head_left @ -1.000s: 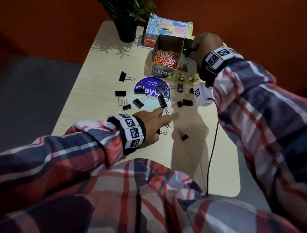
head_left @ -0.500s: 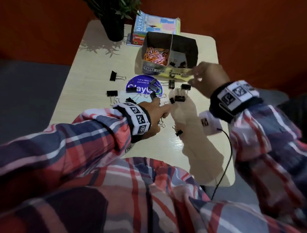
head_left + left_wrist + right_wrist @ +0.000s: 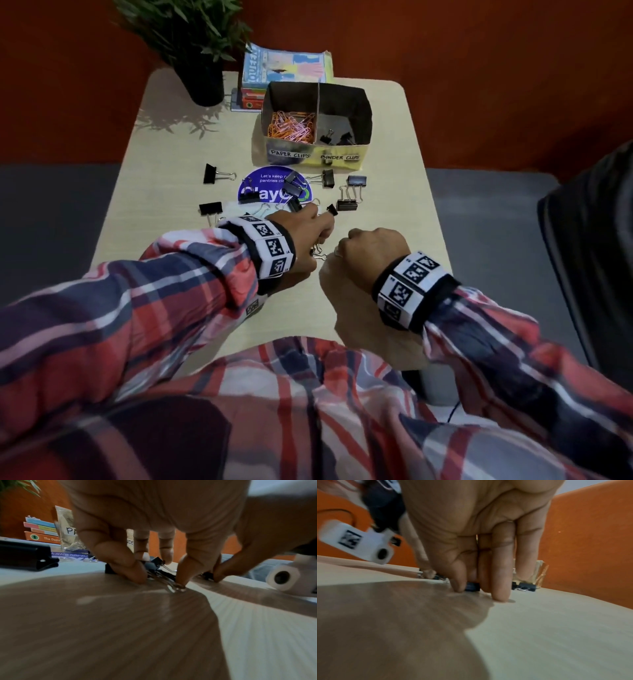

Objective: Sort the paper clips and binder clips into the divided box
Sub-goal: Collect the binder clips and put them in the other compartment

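Observation:
The divided box stands at the far middle of the table. Pink and orange paper clips fill its left compartment and a few black binder clips lie in the right one. Several binder clips lie loose in front of it. My left hand is down on the table; in the left wrist view its thumb and forefinger pinch a binder clip by the wire handles. My right hand sits beside it, fingers curled down, pinching a small black binder clip against the tabletop.
A potted plant and a stack of books stand behind the box. A round purple sticker lies under some clips. More binder clips sit at the left. A dark chair is off the table's right edge.
My right hand has come back from the box's right compartment to the near table and closed on a small clip beside my left hand. The left hand stayed low over its clips.

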A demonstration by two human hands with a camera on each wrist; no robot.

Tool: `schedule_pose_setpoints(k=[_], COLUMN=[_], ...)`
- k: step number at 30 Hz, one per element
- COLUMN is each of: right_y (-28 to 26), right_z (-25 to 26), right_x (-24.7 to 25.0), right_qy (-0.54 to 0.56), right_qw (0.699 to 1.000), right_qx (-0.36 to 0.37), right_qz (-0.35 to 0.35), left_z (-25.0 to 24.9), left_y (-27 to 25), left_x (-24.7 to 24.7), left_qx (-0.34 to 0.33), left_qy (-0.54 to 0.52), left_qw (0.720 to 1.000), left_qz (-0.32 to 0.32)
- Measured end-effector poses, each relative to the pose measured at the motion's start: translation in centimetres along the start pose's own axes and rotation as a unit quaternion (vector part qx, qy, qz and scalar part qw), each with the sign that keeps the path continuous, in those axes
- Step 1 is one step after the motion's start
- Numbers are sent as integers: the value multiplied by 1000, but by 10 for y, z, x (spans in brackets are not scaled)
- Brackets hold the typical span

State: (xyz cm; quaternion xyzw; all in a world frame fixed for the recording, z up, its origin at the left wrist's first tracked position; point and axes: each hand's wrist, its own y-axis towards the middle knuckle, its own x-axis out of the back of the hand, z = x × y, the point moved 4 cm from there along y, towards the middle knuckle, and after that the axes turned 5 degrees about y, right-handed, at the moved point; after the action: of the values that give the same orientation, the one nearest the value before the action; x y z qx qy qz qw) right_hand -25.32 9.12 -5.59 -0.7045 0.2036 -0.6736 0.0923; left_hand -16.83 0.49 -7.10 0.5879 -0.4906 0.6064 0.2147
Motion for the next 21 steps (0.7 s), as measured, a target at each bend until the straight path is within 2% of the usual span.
schedule_pose_setpoints(k=[3, 5, 8, 11, 16, 21], right_y=[14, 30, 58, 76, 75, 68], right_z=[-24, -44, -60, -55, -38, -32], right_x=[14, 20, 29, 34, 25, 19], right_qy=[63, 148, 248, 219, 175, 105], right_qw=[994, 979, 958, 971, 981, 992], right_qx=[-68, -95, -70, -8, 69, 71], right_qz=[-57, -107, -127, -92, -52, -12], left_z=[-1, -1, -2, -4, 5, 13], left_y=[1, 1, -2, -6, -12, -11], left_x=[-1, -1, 0, 1, -4, -4], left_qx=[-4, -6, 7, 23, 20, 22], left_qy=[7, 6, -6, -10, -48, -56], left_qw=[1000, 1000, 1000, 1000, 998, 997], left_qz=[1, 9, 16, 3, -35, -47])
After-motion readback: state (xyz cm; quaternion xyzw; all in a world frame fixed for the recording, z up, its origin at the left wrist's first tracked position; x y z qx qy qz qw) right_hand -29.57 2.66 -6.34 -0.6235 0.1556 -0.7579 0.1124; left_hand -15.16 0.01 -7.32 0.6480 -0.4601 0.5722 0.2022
